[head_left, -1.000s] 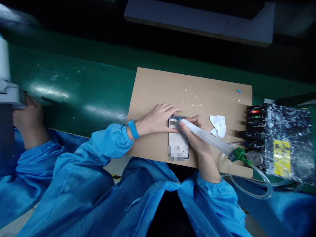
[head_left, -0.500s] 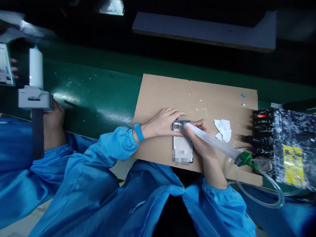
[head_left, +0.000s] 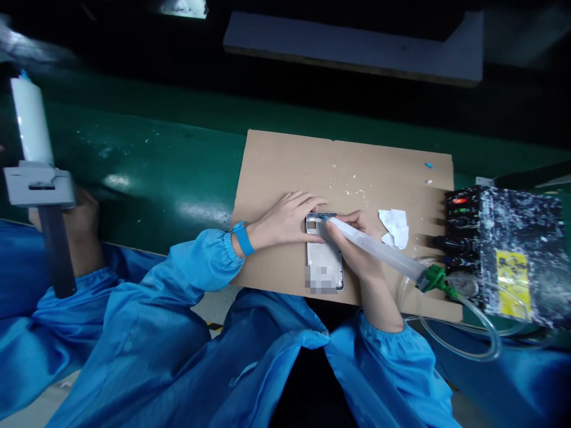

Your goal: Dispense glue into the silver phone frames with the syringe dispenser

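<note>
A silver phone frame lies flat on a brown cardboard sheet. My left hand, with a blue band at its wrist, grips the frame's upper left part, thumb across its face and fingers round the top edge. Pinched like a pen in my right hand is a translucent glue syringe. Its blue tip is at the frame's top edge; whether it touches I cannot tell. A green adapter caps the syringe's rear end, and a clear hose runs from it.
On the right stands a paint-splattered black dispenser box with knobs and a gauge. White paper scraps and a blue bit lie on the cardboard. At far left a co-worker's hand is by a grey tool with a white cartridge.
The view has shifted, so most things sit a little further left. Both my hands keep their grips, with the syringe tip still at the frame's top. At left, the co-worker's tool has tilted.
</note>
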The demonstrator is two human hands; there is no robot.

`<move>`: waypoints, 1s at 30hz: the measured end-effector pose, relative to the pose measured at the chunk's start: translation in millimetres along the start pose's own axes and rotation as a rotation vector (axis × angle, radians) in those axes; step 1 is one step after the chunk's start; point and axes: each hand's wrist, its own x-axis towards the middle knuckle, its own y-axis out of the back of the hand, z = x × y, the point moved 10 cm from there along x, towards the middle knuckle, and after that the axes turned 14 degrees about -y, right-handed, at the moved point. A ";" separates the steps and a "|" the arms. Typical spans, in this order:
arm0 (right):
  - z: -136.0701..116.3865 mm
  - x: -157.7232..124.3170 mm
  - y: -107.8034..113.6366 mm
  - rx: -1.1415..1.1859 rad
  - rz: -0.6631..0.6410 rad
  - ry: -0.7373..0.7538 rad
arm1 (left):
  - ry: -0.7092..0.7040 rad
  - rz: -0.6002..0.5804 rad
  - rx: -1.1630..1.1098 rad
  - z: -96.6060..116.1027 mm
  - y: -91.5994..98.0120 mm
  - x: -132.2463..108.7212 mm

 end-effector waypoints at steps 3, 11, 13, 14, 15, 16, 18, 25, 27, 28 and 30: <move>-0.6 0.5 0.4 0.030 -0.001 0.007 | 0.000 -0.004 -0.005 1.8 0.7 0.3; 2.6 1.9 -2.1 0.086 -0.020 0.000 | -0.004 0.003 -0.009 2.6 1.6 0.6; 5.3 2.3 -4.0 0.120 -0.038 -0.012 | -0.007 0.005 -0.015 2.2 1.3 0.5; 6.6 2.5 -4.6 0.124 -0.044 -0.015 | -0.007 0.006 -0.017 2.0 1.2 0.4; 7.7 2.5 -4.7 0.122 -0.044 -0.014 | -0.007 0.007 -0.018 1.8 1.1 0.3; 8.6 2.5 -4.5 0.115 -0.042 -0.011 | -0.006 0.010 -0.017 1.6 1.3 0.3; 9.8 2.3 -4.5 0.103 -0.043 -0.005 | -0.003 0.010 -0.015 1.3 1.3 0.1; 9.4 2.0 -0.8 0.085 -0.002 0.001 | -0.005 0.010 -0.020 2.5 1.9 -0.3; 8.8 2.1 -0.6 0.086 0.001 0.003 | -0.008 0.014 -0.017 2.6 2.4 -0.3; 8.4 2.2 -0.7 0.087 0.000 0.006 | -0.008 0.013 -0.017 2.7 2.4 -0.2; 8.1 2.4 -1.4 0.093 -0.007 0.008 | -0.007 0.007 -0.015 2.7 2.2 0.1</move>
